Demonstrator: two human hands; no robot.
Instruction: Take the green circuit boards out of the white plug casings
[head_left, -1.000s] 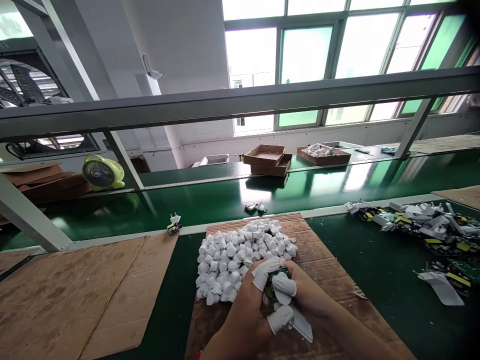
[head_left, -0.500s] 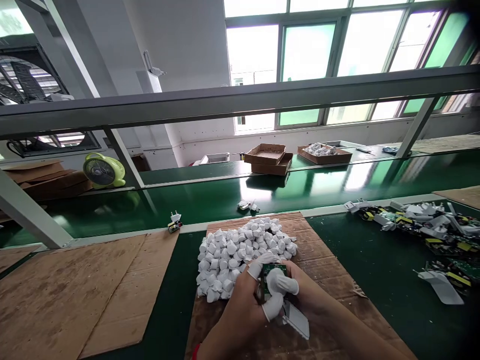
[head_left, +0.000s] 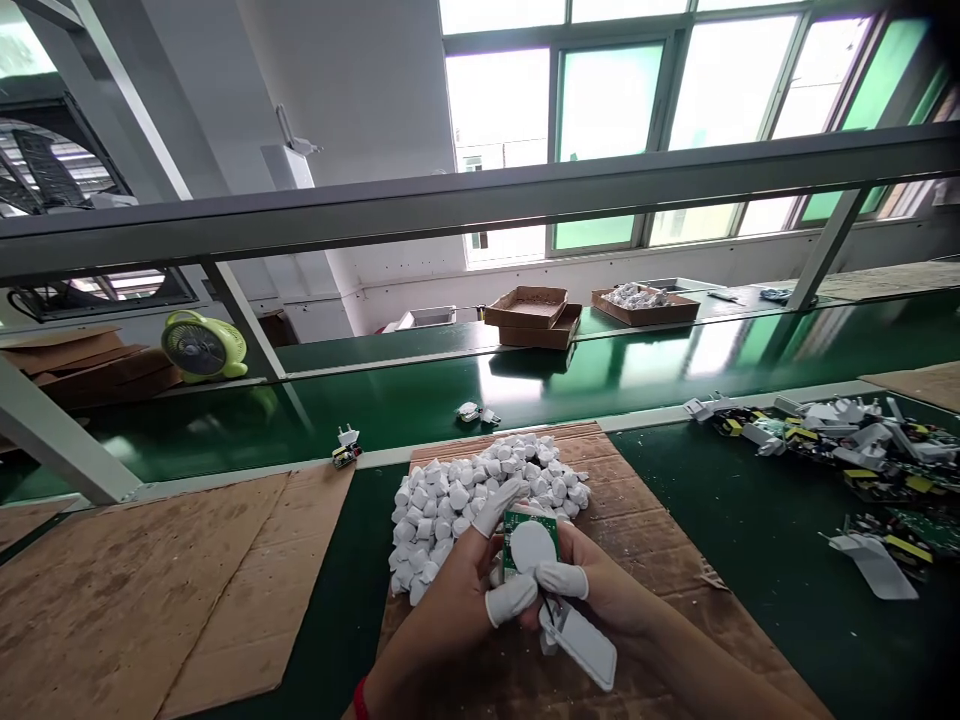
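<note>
My left hand [head_left: 457, 600] and my right hand [head_left: 600, 590] meet low in the middle, white finger cots on their fingertips. Both pinch a small green circuit board [head_left: 525, 535] with a white round part on it. A white plastic cover [head_left: 585, 645] hangs below the board by thin wires, against my right palm. Just beyond my hands lies a heap of small white caps [head_left: 480, 495] on a sheet of brown cardboard [head_left: 645, 530].
A green conveyor belt [head_left: 600, 385] carries a small assembly [head_left: 477, 412] at its middle. Another plug piece [head_left: 346, 447] sits on the belt's near rail. Boards and white covers [head_left: 847, 450] pile up at right. Cardboard sheets [head_left: 150, 580] lie left; trays [head_left: 532, 315] and a fan [head_left: 196, 347] stand beyond.
My hands have turned the board so its white round part faces up, and the left index finger has lifted. The assembly on the belt has drifted left.
</note>
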